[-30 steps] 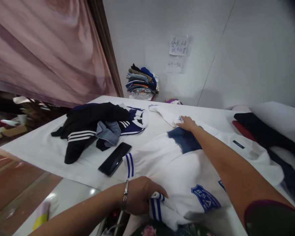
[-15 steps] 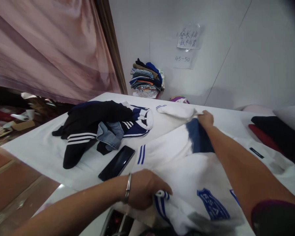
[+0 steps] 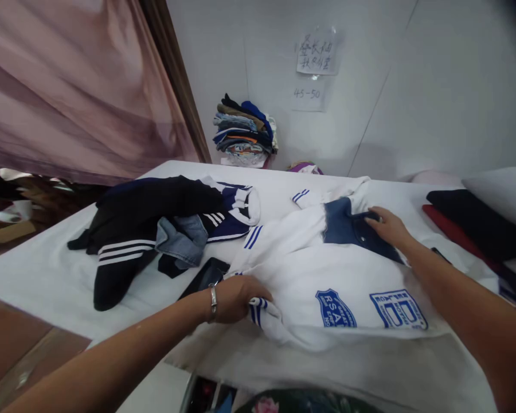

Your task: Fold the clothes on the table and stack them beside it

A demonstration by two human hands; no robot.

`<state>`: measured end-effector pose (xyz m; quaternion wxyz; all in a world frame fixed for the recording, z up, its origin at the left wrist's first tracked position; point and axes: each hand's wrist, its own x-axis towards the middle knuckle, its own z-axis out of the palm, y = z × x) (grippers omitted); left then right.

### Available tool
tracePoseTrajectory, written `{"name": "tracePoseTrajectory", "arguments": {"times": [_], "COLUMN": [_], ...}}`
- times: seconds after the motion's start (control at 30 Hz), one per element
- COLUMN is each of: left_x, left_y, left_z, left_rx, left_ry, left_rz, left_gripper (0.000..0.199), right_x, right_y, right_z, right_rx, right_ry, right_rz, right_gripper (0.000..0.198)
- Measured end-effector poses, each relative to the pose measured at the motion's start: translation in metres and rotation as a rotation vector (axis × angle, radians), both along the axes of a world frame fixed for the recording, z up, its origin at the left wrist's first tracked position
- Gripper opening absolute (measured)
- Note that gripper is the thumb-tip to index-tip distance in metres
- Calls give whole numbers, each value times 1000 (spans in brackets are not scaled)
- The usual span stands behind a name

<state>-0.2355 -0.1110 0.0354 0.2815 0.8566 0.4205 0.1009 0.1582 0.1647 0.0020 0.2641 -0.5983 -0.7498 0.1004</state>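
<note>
A white long-sleeved top (image 3: 284, 281) lies spread in front of me, with blue stripes at its cuffs, a navy panel near the neck and blue printed badges. My left hand (image 3: 245, 295) is closed on a blue-striped edge of the top at its near left. My right hand (image 3: 387, 226) pinches the navy part around the collar at the far right. One striped sleeve reaches left, close to a black phone (image 3: 206, 275) that is partly hidden behind my left hand. Another sleeve end lies farther back.
A heap of dark clothes (image 3: 155, 201) with a denim piece lies on the white table (image 3: 34, 275) at left. Folded clothes (image 3: 245, 132) are stacked against the wall. Dark and red garments (image 3: 477, 223) lie at right. Handwritten notes (image 3: 316, 57) hang on the wall.
My right hand has let go of the far sleeve, which now lies on the table, and has moved nearer, onto the navy collar part. The top lies flatter, with both badges showing.
</note>
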Motion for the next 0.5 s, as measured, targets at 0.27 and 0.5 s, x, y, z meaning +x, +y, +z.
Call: {"name": "tracePoseTrajectory", "arguments": {"times": [0.27, 0.5], "left_x": [-7, -17], "left_y": [-1, -3], "left_z": [-5, -20], "left_rx": [184, 486], "left_ry": [-69, 122], "left_rz": [-59, 33], "left_gripper": [45, 62], "right_x": [166, 170], "right_y": [-135, -192], "right_z": [-1, 7], "right_rx": [-65, -276], "right_ry": [40, 804], "right_rz": [-526, -725], "right_gripper": [38, 49]}}
